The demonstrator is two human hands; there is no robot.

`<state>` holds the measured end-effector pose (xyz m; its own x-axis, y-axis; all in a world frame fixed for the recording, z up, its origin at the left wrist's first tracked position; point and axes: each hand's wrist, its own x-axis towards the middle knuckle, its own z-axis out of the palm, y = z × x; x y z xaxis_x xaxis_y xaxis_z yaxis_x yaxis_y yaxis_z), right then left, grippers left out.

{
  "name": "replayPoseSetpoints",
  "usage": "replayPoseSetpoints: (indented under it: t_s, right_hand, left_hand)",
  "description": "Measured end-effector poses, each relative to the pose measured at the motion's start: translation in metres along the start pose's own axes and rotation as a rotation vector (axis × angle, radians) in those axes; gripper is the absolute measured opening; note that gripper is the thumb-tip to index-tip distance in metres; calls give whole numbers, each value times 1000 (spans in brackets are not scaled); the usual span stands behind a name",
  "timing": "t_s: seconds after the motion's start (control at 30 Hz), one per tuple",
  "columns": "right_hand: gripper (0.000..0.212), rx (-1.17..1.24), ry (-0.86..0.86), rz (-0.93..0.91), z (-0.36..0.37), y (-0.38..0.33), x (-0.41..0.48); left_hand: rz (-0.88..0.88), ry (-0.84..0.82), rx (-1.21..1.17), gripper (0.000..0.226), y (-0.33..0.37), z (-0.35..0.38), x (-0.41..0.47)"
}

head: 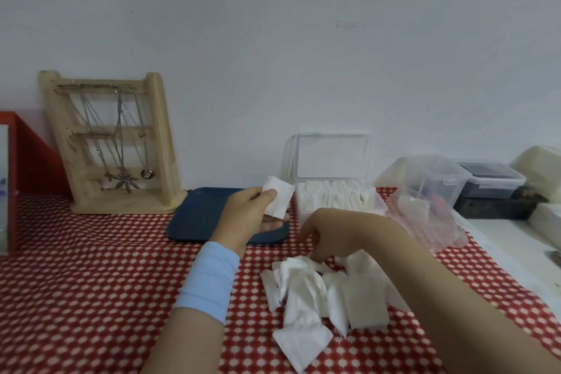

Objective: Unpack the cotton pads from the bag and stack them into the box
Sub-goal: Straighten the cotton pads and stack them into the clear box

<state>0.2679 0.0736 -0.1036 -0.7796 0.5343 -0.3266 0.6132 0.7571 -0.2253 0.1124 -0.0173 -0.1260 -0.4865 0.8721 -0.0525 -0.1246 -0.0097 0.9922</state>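
A person's two hands work over a surface (91, 282) covered in red cloth with white dots. The left hand (252, 215), with a pale blue wristband (209, 279) on its wrist, is raised and pinches a single white cotton pad (277, 200) between thumb and fingers. The right hand (324, 234) reaches down, fingertips touching a loose pile of cotton pads (315, 294) that lies just below both hands; whether it grips a pad cannot be told. Just beyond the right hand stands a clear plastic box (334, 194), lid propped open, already packed with upright pads. To the right of that hand lies a crumpled pink see-through bag (425, 218). Under the left hand sits a dark blue tray (197, 215), and farther left a wooden necklace stand (112, 143).
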Motion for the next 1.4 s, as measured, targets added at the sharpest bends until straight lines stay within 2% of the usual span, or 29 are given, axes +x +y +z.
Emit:
replayPoseSetpoints:
  t_s: [0.07,0.13,0.23,0.3,0.37,0.43,0.47,0.57,0.63,0.7,0.77,0.83,1.0,1.1,1.17,1.4]
  right_hand:
    - [21,83,10,-7,-3,4,-4]
    - [22,112,9,-14,-7,6,-9]
    - [61,32,-100,-67,-6,4,-10]
    - [70,-4,-162,-79,-3,1,-8]
    - [48,-24,-180,-83,-4,3,-6]
    - [9,-6,-160,-61,-8,5,-10]
    - [10,11,-127,-50,-10,9,-11]
    - [34,141,78,-39,-19,24,-17]
    - [29,325,236,-50,-23,34,-21]
    - [12,589,331,-69,-29,37,-27]
    - [10,825,330,-98,-30,34,-29]
    - [12,934,317,-108,-28,31,-28]
    - [17,1024,422,13,-21,25,-17]
    - [29,1051,477,9,-26,24,-21]
    - [27,1059,501,13,-26,19,-22]
    - [25,881,609,177,-14,12,-5]
  left_hand:
    - [14,8,-9,12,-1,-2,1]
    - [28,30,-8,9,-3,-3,3]
    - [40,51,0,9,-4,-5,4]
    - [47,56,13,10,-5,-5,4]
    - [49,64,38,10,-5,-4,4]
    - [47,66,55,11,-4,-2,5]
    - [44,68,61,11,-4,-2,5]
    - [40,75,70,11,-5,1,5]
    - [43,81,89,13,-7,3,5]
    - [41,71,58,14,-9,9,5]
    - [10,52,-19,15,-11,13,4]
    - [-27,22,-82,17,-10,19,3]
    - [-97,-41,-213,19,-7,27,-1]
    - [-96,-35,-206,19,-8,28,-2]
    - [-86,-53,-218,18,-7,29,-3]
    - [-86,-99,-224,26,-2,32,-5]
